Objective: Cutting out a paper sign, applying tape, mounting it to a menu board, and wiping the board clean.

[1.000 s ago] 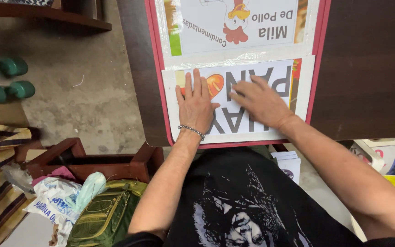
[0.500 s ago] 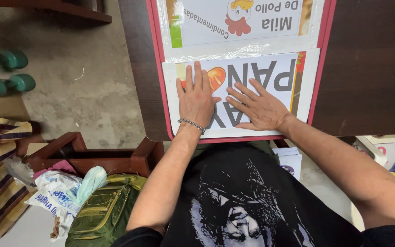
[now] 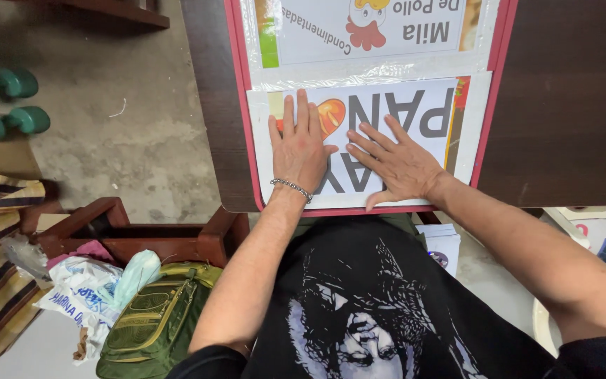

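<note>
In the head view, a white printed sheet (image 3: 387, 133) under a clear film cover is seen lying on a red-edged board (image 3: 489, 119), which rests on a dark wooden desk (image 3: 569, 105). The left hand (image 3: 301, 149) is pressed flat on the sheet's left part, fingers spread and pointing far, a chain bracelet (image 3: 291, 187) worn at its wrist. The right hand (image 3: 401, 165) is laid flat just beside it, fingers fanned wide toward the far left; nothing is held by either hand. A second printed sheet (image 3: 369, 31) is fixed farther up the board. On the floor at the near left, a green backpack (image 3: 152, 319) and plastic bags (image 3: 78, 288) are seen. It is judged that air or creases could be trapped beneath the film if the pressure is uneven, and that the sheet could be pushed askew if the palms drag sideways.
</note>
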